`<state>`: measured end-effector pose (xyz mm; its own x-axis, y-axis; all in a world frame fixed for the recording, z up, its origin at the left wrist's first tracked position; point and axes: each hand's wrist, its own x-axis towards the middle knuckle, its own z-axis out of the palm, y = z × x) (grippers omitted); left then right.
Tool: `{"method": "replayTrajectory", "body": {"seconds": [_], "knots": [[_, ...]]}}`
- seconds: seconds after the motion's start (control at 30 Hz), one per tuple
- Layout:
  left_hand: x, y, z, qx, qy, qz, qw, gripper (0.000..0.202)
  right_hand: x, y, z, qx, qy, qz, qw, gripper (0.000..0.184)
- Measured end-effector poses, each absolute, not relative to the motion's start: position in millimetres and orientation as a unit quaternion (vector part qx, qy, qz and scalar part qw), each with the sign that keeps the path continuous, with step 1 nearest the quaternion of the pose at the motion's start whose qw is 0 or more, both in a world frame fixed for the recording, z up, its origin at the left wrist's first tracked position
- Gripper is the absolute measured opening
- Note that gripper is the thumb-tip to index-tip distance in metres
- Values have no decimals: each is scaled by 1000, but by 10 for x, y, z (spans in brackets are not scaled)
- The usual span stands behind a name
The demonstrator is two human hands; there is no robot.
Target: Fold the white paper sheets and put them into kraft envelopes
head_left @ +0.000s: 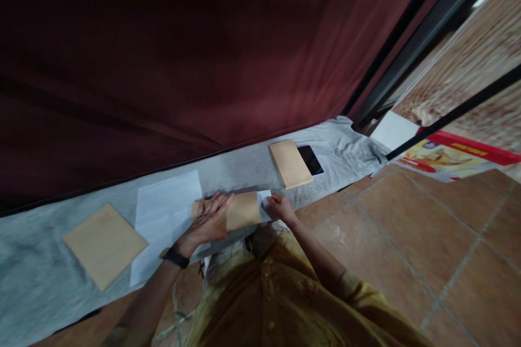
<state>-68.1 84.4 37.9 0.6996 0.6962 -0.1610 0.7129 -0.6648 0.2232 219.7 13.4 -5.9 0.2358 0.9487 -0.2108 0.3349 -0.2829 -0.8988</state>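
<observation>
A brown paper envelope [243, 211] lies across the cloth in front of me. My left hand [212, 217], with a dark band at its wrist, rests flat on the left part of this envelope, fingers stretched out. From the envelope's right end sticks out a white paper [264, 206]. Its outer edge is pinched by my right hand [279, 207], with the fingers closed. How far the paper reaches inside is hidden. Large white sheets [169, 206] lie just left of my left hand, and another brown envelope [105, 246] overlaps their left side.
A stack of brown envelopes [291, 164] lies at the right, partly over a dark-screened phone or tablet [311, 160]. Grey cloth [340, 141] covers the narrow surface, backed by a dark red curtain [244, 54]. A black pole [451, 114] and a printed box [448, 154] stand far right.
</observation>
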Motion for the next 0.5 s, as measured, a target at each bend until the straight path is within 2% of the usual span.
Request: {"method": "replayTrajectory", "body": {"seconds": [0.17, 0.33, 0.4, 0.5], "knots": [[-652, 870, 353, 913, 378, -42, 148, 129, 2144, 193, -100, -679, -481, 432, 348, 18], [-594, 911, 383, 919, 361, -41, 150, 128, 2076, 220, -115, -709, -464, 393, 358, 6], [-564, 926, 408, 921, 355, -42, 152, 126, 2034, 214, -112, -731, -447, 365, 363, 12], [-535, 950, 429, 922, 349, -47, 159, 123, 2000, 215, -93, -752, -431, 345, 360, 32]]}}
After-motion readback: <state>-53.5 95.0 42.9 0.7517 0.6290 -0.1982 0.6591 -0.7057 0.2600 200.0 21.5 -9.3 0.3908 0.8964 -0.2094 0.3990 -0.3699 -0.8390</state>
